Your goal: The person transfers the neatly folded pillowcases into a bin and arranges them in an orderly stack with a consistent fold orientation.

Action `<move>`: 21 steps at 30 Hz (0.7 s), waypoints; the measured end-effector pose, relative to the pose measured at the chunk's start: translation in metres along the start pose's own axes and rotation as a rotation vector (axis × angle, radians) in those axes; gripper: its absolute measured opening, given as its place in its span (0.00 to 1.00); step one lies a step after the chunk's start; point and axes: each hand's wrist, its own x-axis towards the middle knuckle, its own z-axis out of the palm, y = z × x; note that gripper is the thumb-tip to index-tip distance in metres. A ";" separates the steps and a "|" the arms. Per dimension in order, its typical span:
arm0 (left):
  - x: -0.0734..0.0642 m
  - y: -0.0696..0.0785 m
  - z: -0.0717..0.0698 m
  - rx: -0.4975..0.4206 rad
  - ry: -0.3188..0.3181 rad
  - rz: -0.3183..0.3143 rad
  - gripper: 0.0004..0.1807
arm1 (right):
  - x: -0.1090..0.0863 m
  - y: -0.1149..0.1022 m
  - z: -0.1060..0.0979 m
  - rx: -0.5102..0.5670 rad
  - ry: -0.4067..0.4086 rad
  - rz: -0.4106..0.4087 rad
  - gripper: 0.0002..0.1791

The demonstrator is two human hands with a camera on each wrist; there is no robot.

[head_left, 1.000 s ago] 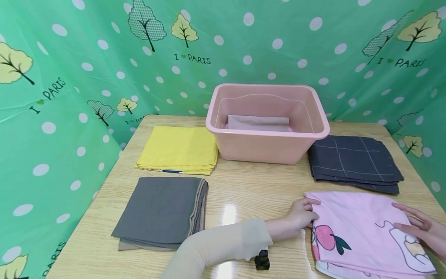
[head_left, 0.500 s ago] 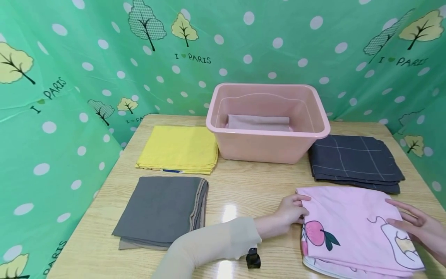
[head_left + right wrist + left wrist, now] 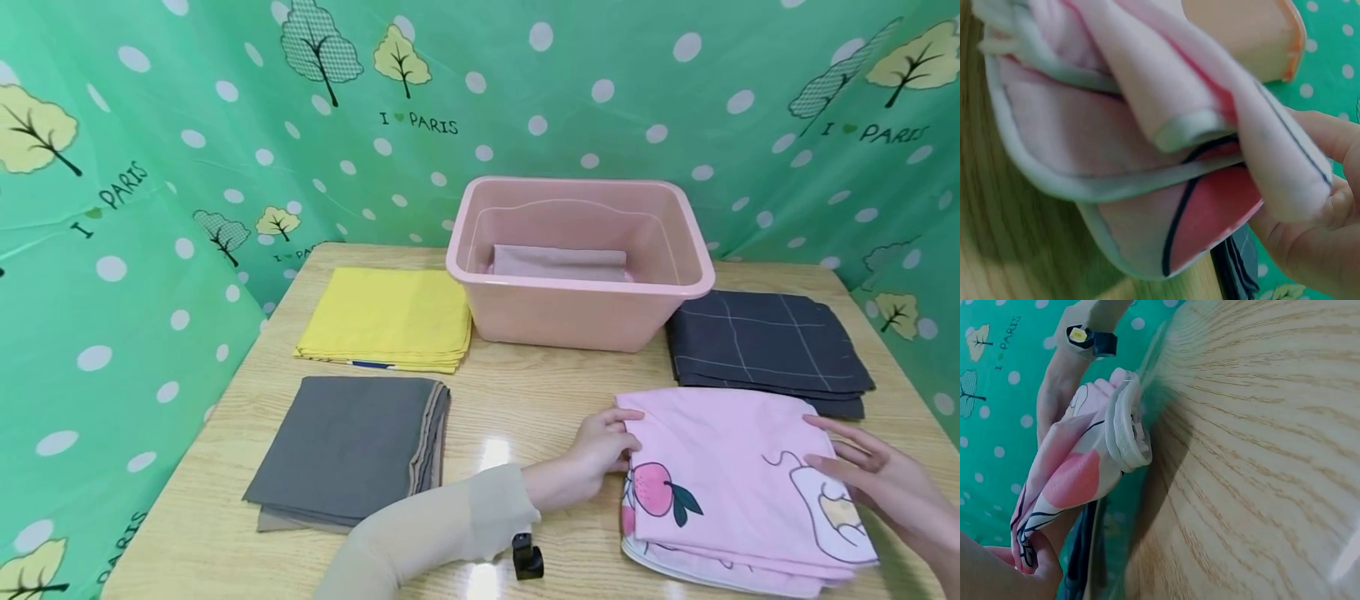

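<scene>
A folded pink cloth, printed with a peach and a white cartoon figure, spans the space between both hands at the front right. My left hand pinches its left edge, thumb and fingers on either side of the fabric, as the left wrist view also shows. At the opposite edge my right hand grips the cloth. Its layers and pale piped edges hang down in the right wrist view. A shadow lies on the wood under the cloth in the left wrist view.
A pink plastic bin stands at the back with a folded pale cloth inside. A navy checked cloth lies right of it, partly behind the pink one. Yellow and grey folded cloths lie on the left of the wooden table.
Both hands have moved the pink cloth leftward and a little toward the back, and it now overlaps the navy cloth's front edge. The other cloths and the bin stay in place.
</scene>
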 end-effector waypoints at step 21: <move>-0.010 0.026 -0.048 -0.056 -0.016 0.077 0.24 | -0.001 -0.050 0.030 0.141 -0.068 -0.184 0.31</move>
